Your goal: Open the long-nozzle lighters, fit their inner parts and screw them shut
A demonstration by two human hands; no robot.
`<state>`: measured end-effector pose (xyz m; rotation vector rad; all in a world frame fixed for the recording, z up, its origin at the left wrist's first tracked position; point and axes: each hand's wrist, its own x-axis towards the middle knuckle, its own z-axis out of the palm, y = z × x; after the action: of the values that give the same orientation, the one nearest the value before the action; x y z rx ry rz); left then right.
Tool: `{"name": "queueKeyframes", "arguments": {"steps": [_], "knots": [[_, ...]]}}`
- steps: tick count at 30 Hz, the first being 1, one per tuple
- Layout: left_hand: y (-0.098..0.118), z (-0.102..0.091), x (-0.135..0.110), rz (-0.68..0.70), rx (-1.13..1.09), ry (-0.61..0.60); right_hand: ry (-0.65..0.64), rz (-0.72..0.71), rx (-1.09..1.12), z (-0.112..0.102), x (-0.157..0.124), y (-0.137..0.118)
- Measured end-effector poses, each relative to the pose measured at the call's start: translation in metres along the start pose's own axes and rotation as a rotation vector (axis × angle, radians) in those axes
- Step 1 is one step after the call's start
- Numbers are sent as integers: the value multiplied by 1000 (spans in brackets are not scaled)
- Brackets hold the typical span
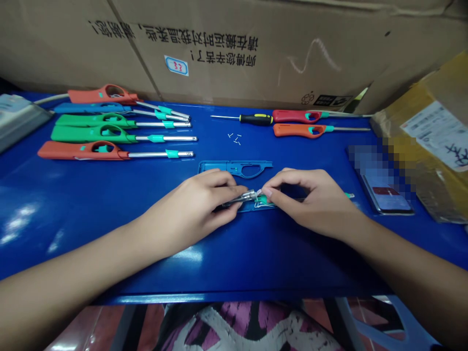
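My left hand (pixel 210 200) is closed around a clear lighter fuel tank (pixel 248 196), whose end pokes out between thumb and fingers. At that end, the thumb and forefinger of my right hand (pixel 310 200) pinch a small whitish piece (pixel 259 192). Below them lies a blue lighter shell half (pixel 252 208) with a green trigger part (pixel 262 200) and thin white wire, partly hidden by both hands. Just beyond, the other blue shell half (pixel 237 168) rests on the table, inner side up. Several small screws (pixel 236 140) are scattered farther back.
Several assembled lighters (pixel 87 150) lie at the left. A screwdriver (pixel 256 119), a red lighter (pixel 292 116) and an orange lighter (pixel 296 130) lie at back right. A phone (pixel 383 190) sits near a taped box (pixel 427 122). A large carton (pixel 219 78) walls the blue table's (pixel 256 273) rear.
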<state>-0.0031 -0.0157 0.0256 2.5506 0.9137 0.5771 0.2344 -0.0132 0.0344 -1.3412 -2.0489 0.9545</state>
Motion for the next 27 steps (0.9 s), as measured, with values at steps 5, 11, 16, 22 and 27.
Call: {"name": "queueKeyframes", "arguments": {"steps": [5,11,16,22,27], "knots": [[1,0,0,7,11,-10,6,-21,-32,1,-1,2],[1,2,0,4,26,-40,3,-45,-58,6,0,5],[2,3,-1,8,8,-30,10,-44,-62,5,-1,3],[3,3,0,7,2,14,1,-69,-28,2,-1,1],[2,2,-1,13,-8,13,-7,-93,-41,2,0,3]]}}
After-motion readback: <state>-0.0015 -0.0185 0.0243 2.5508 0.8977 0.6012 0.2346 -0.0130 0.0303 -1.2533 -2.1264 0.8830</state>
